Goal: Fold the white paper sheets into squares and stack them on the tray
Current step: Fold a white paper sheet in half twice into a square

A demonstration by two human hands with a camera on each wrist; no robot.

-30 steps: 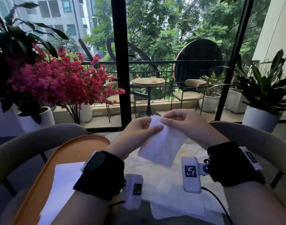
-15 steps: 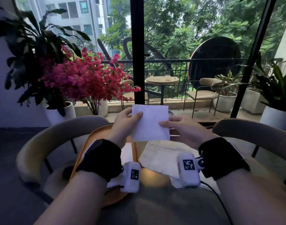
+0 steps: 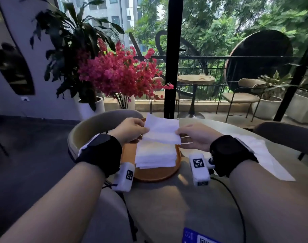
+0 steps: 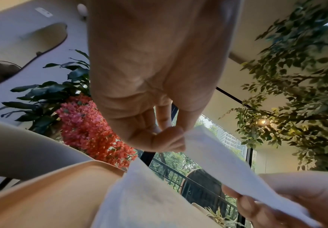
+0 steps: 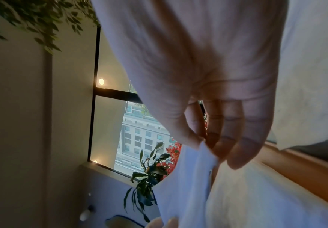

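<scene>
Folded paper hangs just above the stack on the orange tray, pinched at its 2 sides by the left hand and right hand. Better to line the edges with the stack first, lower it flat, then let go with both hands together.

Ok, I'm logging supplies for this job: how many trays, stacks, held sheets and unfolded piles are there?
Orange tray: 1
Stack of folded sheets on the tray: 1
Folded sheet pinched by left hand and right hand: 1
Unfolded paper pile on the table: 1
Total: 4
</scene>
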